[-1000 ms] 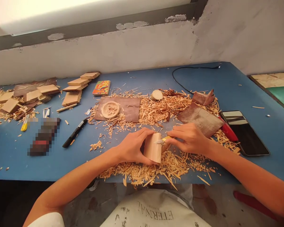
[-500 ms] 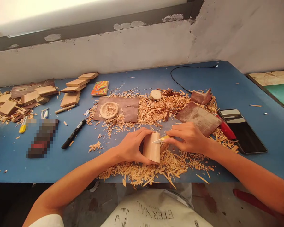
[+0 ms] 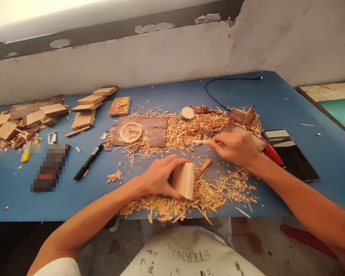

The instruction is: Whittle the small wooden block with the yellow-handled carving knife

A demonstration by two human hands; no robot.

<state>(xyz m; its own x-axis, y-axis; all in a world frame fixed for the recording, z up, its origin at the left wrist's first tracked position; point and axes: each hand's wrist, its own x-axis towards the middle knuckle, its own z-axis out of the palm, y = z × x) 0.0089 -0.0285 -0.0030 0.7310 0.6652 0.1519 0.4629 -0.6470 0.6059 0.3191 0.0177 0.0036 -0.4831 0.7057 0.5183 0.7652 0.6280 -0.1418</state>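
Observation:
My left hand (image 3: 161, 177) grips a pale wooden block (image 3: 184, 180) with a rounded face, thumb below and fingers above. The block is tilted over a heap of wood shavings (image 3: 201, 199) near the table's front edge. In my right hand (image 3: 232, 147) is a utility knife (image 3: 204, 142) with a yellow body, its blade pointing left. The knife is apart from the block, up and to its right. Beside the block a brown stick (image 3: 203, 168) lies on the shavings. My fingers hide most of the knife's body.
Behind are sandpaper (image 3: 158, 132), a carved round disc (image 3: 130, 133) and a small wood slice (image 3: 187, 112). A phone (image 3: 293, 157) and a red-handled object (image 3: 273, 154) lie right. Left are a black marker (image 3: 88, 161), a yellow cutter (image 3: 25, 152) and several wooden blocks (image 3: 83, 119).
My right hand has lifted the knife off the block and moved it up and away, uncovering the brown stick. My left hand still holds the block, now turned slightly.

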